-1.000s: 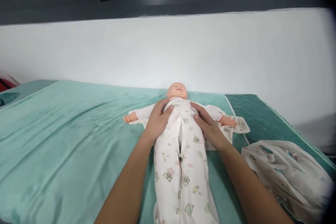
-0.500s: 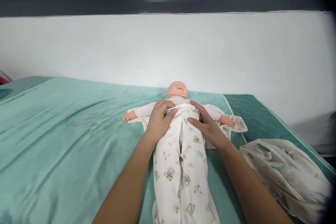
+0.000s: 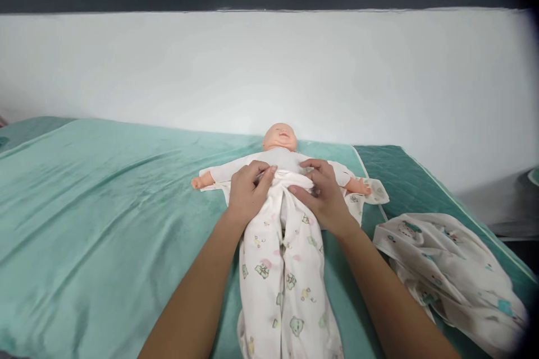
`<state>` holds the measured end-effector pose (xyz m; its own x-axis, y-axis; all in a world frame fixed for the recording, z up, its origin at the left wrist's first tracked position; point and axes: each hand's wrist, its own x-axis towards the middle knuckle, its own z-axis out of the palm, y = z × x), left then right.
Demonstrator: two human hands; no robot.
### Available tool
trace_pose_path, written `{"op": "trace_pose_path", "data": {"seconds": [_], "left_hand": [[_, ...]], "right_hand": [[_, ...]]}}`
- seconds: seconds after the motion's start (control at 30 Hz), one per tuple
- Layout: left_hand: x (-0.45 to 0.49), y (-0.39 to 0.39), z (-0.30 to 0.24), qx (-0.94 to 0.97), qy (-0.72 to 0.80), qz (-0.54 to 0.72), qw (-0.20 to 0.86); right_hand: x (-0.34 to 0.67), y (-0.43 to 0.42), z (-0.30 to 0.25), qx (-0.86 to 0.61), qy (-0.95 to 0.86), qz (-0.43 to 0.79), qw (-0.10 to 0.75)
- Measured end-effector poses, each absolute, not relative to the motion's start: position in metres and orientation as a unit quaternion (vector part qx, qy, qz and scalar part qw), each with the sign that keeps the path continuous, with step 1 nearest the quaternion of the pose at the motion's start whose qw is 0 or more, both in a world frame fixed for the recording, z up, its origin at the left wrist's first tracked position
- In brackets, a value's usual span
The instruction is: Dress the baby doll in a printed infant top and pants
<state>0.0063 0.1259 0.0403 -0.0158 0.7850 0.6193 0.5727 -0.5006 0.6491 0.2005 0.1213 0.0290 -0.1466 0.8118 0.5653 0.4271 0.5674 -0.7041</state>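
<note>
A baby doll (image 3: 279,137) lies on its back on a teal sheet (image 3: 105,207), arms spread, head toward the white wall. It wears a white printed garment (image 3: 282,269). My left hand (image 3: 246,196) grips the bunched upper edge of the garment at the doll's left chest side, fingers curled. My right hand (image 3: 322,199) holds the same bunched edge on the other side, fingers curled over the fold. The cloth is gathered between both hands, baring the doll's plain white upper chest.
A second crumpled printed cloth (image 3: 450,275) lies on the darker teal quilted pad (image 3: 404,179) at the right. A white wall (image 3: 269,67) runs behind the bed, with a dark window frame above. The bed's right edge falls off near the wall.
Both hands went from lying flat on the doll's chest to curling and gathering the garment's top edge, pulling it down toward the waist. The view tilted slightly downward.
</note>
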Motion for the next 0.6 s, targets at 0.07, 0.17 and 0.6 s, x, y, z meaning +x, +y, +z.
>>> {"op": "trace_pose_path", "data": {"seconds": [0.07, 0.17, 0.6], "left_hand": [[0.005, 0.126, 0.040, 0.700, 0.494, 0.510, 0.082], [0.002, 0.127, 0.039, 0.698, 0.500, 0.508, 0.067], [-0.006, 0.134, 0.031, 0.643, 0.528, 0.546, 0.098]], "right_hand": [[0.205, 0.117, 0.029, -0.432, -0.726, 0.163, 0.510], [0.215, 0.112, 0.027, -0.438, -0.705, 0.191, 0.524], [0.232, 0.115, 0.011, -0.533, -0.655, 0.368, 0.389]]}}
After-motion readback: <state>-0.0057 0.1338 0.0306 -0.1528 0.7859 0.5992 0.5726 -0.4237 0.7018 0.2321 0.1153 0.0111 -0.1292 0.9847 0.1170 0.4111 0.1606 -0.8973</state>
